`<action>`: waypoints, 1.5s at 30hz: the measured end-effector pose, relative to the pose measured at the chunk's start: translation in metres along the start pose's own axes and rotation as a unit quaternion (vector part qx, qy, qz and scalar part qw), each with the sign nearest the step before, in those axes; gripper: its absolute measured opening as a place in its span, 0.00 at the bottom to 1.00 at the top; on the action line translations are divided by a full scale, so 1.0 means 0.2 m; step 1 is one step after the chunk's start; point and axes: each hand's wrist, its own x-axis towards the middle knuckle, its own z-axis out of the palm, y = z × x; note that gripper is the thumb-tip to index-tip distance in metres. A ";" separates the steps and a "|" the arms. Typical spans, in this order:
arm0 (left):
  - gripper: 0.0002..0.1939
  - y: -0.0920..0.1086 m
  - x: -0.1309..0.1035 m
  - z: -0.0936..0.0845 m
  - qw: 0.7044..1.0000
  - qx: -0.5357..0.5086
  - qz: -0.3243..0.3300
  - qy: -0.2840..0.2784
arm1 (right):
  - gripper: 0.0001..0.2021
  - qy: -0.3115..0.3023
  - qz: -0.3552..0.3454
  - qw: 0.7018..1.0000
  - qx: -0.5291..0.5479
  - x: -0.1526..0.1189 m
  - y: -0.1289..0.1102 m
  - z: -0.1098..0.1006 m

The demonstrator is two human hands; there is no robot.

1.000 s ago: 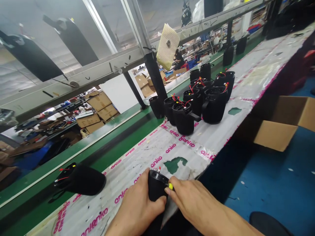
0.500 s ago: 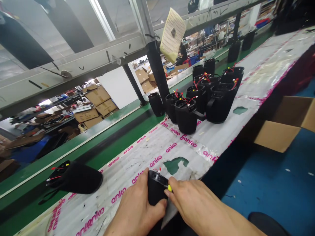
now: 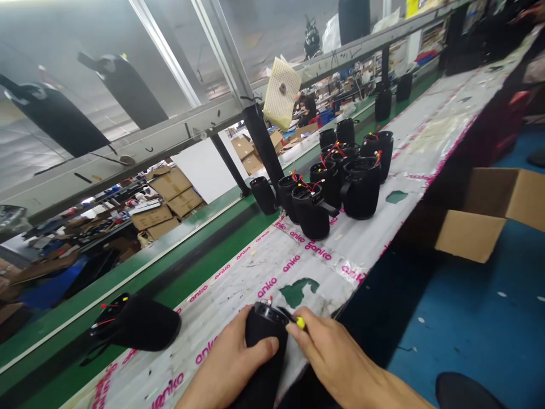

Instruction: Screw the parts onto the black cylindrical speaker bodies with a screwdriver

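Note:
My left hand (image 3: 232,358) is wrapped around a black, cloth-covered cylindrical housing (image 3: 261,363), like a speaker body. Its open plastic rim faces up, and short red wires with a small connector stick out at the far side. Pinched in my right hand (image 3: 330,346) is a thin black piece with a yellow part (image 3: 301,322); its dark tip points at the right side of the rim. I cannot make out its exact kind. Another black housing (image 3: 149,324), with red wires and a strap, lies on its side to the left.
Several black housings with red wires (image 3: 315,218) stand grouped farther along the bench covering (image 3: 272,255), which is printed and torn. A green conveyor surface (image 3: 170,255) runs behind it. An open cardboard box (image 3: 470,236) is at right. A metal shelf (image 3: 187,122) crosses above.
My right hand has drawn slightly away from the rim, so a dark tip now shows beside it. The housing shows more of its body. The camera view has shifted.

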 end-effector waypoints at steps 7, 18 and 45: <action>0.32 0.05 -0.01 0.04 0.985 0.157 -0.036 0.057 | 0.12 -0.017 -0.014 0.996 -0.084 -0.01 -0.01 -0.03; 0.42 0.06 0.00 0.06 0.956 0.279 -0.065 0.066 | 0.08 -0.046 -0.020 0.991 -0.126 0.04 -0.03 0.10; 0.42 0.05 0.01 0.03 0.967 0.240 -0.063 0.053 | 0.05 0.032 -0.024 0.983 -0.182 0.04 -0.02 0.20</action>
